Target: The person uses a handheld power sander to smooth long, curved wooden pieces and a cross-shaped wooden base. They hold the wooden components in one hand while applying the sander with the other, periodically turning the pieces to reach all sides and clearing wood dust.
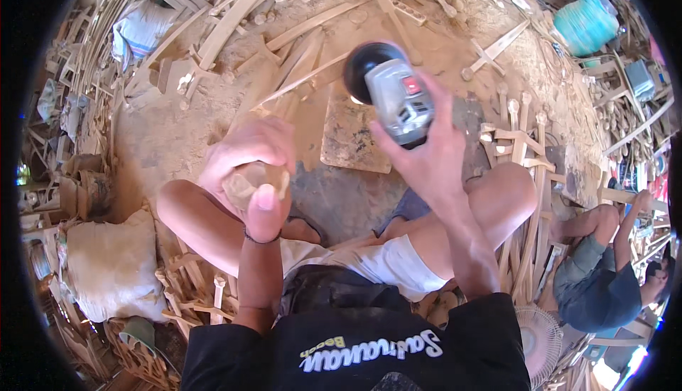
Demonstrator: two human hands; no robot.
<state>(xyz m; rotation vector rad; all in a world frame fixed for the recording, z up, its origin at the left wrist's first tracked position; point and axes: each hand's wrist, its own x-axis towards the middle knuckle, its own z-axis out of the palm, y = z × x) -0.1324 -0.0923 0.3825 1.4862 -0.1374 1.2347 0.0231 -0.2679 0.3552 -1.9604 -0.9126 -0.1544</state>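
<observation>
My left hand [252, 153] is closed around a pale wooden piece [245, 181] with a rounded, shaped end, above my left knee. How far the piece runs past my fingers I cannot make out. In my right hand [433, 142] is a grey angle grinder [405, 103] with a red switch patch, gripped by its body. Its round black disc [361, 71] points forward and left, well apart from the wooden piece. The grinder is slightly blurred. Below the disc, a worn wooden board [355, 138] lies on the dusty ground between my hands.
Wooden swords [490, 53] and long slats [305, 35] lie ahead. Cross-shaped wooden pieces [518, 146] are heaped by my right knee. A whitish sack [114, 266] stands at left, a fan [538, 341] behind right. Another person [600, 284] sits at far right.
</observation>
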